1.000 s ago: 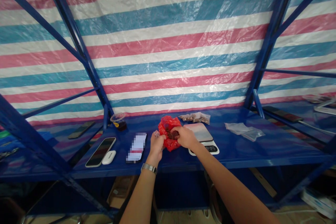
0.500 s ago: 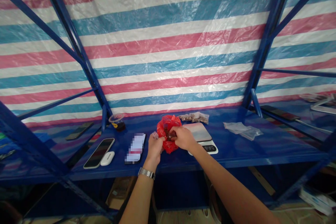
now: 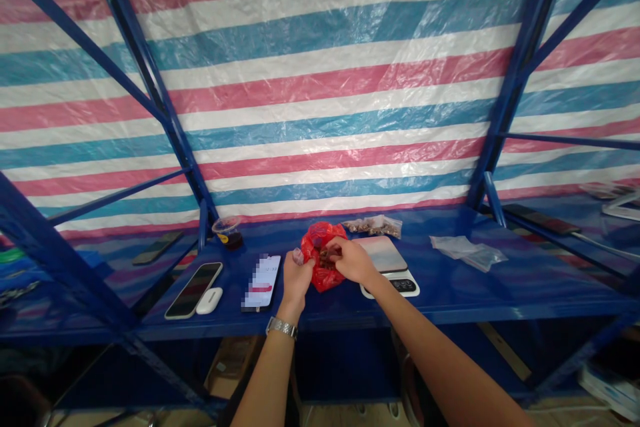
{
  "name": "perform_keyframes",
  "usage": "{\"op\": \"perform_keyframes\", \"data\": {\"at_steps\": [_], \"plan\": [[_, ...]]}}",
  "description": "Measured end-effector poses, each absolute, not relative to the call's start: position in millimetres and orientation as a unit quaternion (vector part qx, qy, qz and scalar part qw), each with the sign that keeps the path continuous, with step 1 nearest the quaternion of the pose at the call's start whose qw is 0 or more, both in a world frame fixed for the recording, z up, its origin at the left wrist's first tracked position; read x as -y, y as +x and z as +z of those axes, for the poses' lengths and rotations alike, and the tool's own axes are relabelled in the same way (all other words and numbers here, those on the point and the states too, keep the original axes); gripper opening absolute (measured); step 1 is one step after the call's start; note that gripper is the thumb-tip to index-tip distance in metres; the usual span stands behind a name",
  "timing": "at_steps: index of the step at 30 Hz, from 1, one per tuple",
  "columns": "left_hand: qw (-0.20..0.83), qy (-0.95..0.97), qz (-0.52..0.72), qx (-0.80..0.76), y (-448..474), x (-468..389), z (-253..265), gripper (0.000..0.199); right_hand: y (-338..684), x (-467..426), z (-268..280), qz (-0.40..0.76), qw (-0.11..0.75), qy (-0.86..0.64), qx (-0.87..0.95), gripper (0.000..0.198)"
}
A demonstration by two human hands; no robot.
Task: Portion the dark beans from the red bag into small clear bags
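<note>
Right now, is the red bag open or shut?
Open: the red bag's mouth gapes, brown contents show inside, and the right hand has its fingertips in it while the left hand holds its edge.

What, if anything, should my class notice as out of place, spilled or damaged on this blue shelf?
Nothing looks spilled or damaged. One oddity: the lit phone, beside the left hand, has blocky squares over much of its screen, blotting out detail, unlike the dark phone farther left.

Counter [image 3: 450, 295]: open lane between scale [image 3: 384, 255] and clear bags [image 3: 469, 251] | Obstacles flanking red bag [image 3: 326, 278]: scale, right; lit phone [image 3: 261, 283], left
</note>
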State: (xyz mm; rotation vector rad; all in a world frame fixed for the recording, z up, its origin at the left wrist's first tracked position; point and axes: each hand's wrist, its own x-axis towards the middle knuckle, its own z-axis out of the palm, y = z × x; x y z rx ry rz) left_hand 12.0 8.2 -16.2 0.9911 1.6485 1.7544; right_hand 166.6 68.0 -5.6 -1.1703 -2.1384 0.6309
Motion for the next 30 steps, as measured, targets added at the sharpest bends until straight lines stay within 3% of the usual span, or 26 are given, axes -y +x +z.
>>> {"op": "perform_keyframes", "data": {"at_steps": [6, 11, 16, 19, 23, 30], "plan": [[0.148, 0.437, 0.646, -0.608, 4.5, -0.3, -3.5, 0.021, 167.3, -77.7, -4.8, 0.335, 0.403, -0.385, 0.760, 0.025], [0.030, 0.553, 0.564, -0.612, 4.4, 4.4, -3.1, 0.017, 167.1, -69.9, 6.2, 0.349, 0.463, -0.337, 0.742, 0.025], [0.040, 0.579, 0.531, -0.618, 6.9, 4.8, -6.3, 0.015, 164.3, -52.4, 17.0, 0.380, 0.438, -0.281, 0.765, 0.031], [0.054, 0.585, 0.518, -0.622, 8.5, 4.9, -6.8, 0.005, 163.4, -43.3, 21.4, 0.322, 0.418, -0.260, 0.808, 0.031], [0.066, 0.581, 0.518, -0.624, 10.9, 3.3, -7.9, 0.008, 163.4, -37.7, 24.8, 0.225, 0.419, -0.224, 0.851, 0.037], [0.090, 0.555, 0.553, -0.615, 11.9, -2.9, -13.2, 0.009, 160.2, -39.5, 20.8, 0.187, 0.428, -0.219, 0.857, 0.044]]}}
